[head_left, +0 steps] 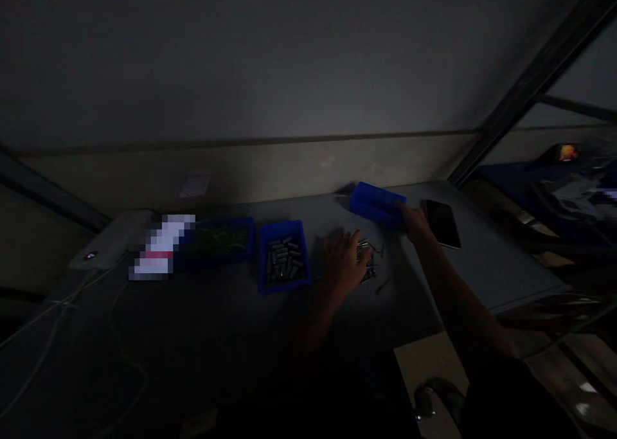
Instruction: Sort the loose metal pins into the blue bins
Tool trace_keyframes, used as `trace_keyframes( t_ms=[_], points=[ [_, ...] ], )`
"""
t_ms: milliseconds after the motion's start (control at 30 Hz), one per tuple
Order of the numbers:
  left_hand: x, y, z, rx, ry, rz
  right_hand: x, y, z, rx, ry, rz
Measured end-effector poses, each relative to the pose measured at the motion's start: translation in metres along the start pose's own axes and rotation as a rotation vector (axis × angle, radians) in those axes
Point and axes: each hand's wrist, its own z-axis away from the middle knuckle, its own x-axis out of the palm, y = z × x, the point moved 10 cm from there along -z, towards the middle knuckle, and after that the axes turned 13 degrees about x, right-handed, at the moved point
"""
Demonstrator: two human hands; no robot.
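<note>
My left hand (346,262) lies spread over a loose pile of small metal parts (370,273) on the grey table, its fingers touching the pile. The parts look like screws or pins, but the dim light hides their exact kind. Farther back, my right hand (413,222) grips the right end of a blue plastic bin (377,201), which is tilted above the tabletop. What the tilted bin contains cannot be made out. Left of my left hand stands another blue bin (261,259) holding several short metal cylinders (285,254).
A blue tray (251,238) with green contents sits farther left, beside a blurred white paper (164,246). A dark phone-like device (442,223) lies at the right. Cables (116,323) run across the left side. A wall (289,166) bounds the table's back.
</note>
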Motion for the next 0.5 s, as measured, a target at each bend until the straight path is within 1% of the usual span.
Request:
trace_keyframes(
  t_ms=[33, 67, 100, 133, 167, 200, 233, 267, 333, 400, 500],
  points=[
    [-0.006, -0.001, 0.007, -0.026, 0.031, -0.011, -0.007, 0.007, 0.009, 0.054, 0.028, 0.061],
    [-0.011, -0.003, 0.015, -0.058, 0.058, -0.026, -0.016, 0.010, 0.022, 0.050, 0.069, 0.134],
    [-0.014, -0.006, 0.023, -0.098, 0.085, -0.043, -0.025, 0.009, 0.038, -0.005, 0.110, 0.195],
    [-0.016, -0.009, 0.030, -0.132, 0.107, -0.057, -0.032, 0.004, 0.058, -0.121, 0.136, 0.244],
    [-0.016, -0.011, 0.036, -0.152, 0.121, -0.067, -0.035, -0.001, 0.081, -0.254, 0.113, 0.294],
    [-0.014, -0.012, 0.039, -0.156, 0.127, -0.076, -0.035, -0.002, 0.104, -0.377, 0.073, 0.355],
    [-0.012, -0.012, 0.040, -0.150, 0.130, -0.087, -0.029, -0.001, 0.126, -0.491, -0.013, 0.433],
    [-0.010, -0.011, 0.038, -0.135, 0.132, -0.096, -0.021, 0.003, 0.147, -0.590, -0.118, 0.525],
    [-0.004, -0.007, 0.027, -0.081, 0.124, -0.096, -0.008, 0.012, 0.178, -0.761, -0.272, 0.685],
    [0.004, -0.002, 0.013, -0.012, 0.103, -0.053, 0.005, 0.020, 0.193, -0.878, -0.390, 0.818],
    [0.017, 0.007, -0.006, 0.109, 0.055, 0.097, 0.023, 0.021, 0.195, -0.972, -0.478, 0.909]
  ],
)
